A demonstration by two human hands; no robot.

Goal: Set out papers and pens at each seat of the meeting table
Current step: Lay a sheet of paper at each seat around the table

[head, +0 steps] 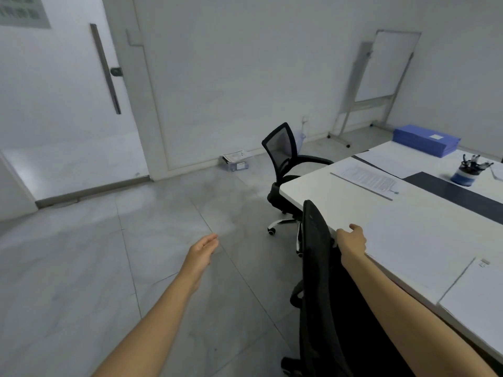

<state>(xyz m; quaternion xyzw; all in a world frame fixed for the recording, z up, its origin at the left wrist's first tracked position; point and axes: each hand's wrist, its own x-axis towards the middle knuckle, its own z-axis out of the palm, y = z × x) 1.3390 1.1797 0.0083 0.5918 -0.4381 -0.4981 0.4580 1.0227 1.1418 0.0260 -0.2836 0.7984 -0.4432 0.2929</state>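
Observation:
The white meeting table (424, 227) fills the right side. A printed paper (367, 179) with a pen along its near edge lies at the far corner seat. Another white sheet (473, 295) lies at the near seat on the right. A blue-and-white pen cup (466, 172) full of pens stands on the table's dark centre strip. A stack of blue folders (426, 140) sits at the far end. My right hand (351, 239) rests on the table edge, fingers curled over it, holding nothing. My left hand (202, 253) hangs open over the floor.
A black chair back (317, 268) stands right beside my right arm. A second black mesh chair (283, 156) is pulled out at the table's far corner. A whiteboard on a stand (381, 69) is in the back corner. A small box (235, 160) lies by the wall. The door (60, 104) is at left.

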